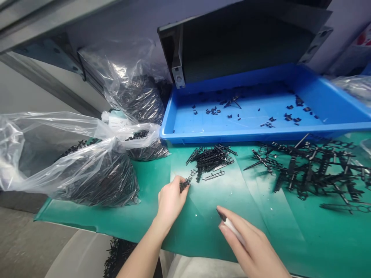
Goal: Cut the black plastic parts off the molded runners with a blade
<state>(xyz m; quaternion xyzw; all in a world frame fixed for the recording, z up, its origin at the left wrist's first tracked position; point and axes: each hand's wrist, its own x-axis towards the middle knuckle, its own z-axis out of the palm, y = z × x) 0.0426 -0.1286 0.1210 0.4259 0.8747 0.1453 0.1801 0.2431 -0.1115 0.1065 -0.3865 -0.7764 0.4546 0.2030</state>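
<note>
Between the fingers of my left hand (171, 197) is a black plastic strip (189, 177) with a row of ring-like openings. Just beyond it lies a heap of similar black strips (213, 158), and one loose strip (214, 175) rests at the heap's near edge. My right hand (249, 239) is closed around a slim white tool with a dark tip (234, 228); its exact kind is unclear. The tool points up and left, apart from the strip. Both hands are over the green table mat (203, 231).
Clear plastic bags full of black parts (101, 177) stand at the left, with another bag (142, 96) behind. A blue tray (217, 137) at the back holds scattered small black pieces. A tangled pile of black parts (313, 166) covers the right side. A dark panel (243, 42) overhangs the tray.
</note>
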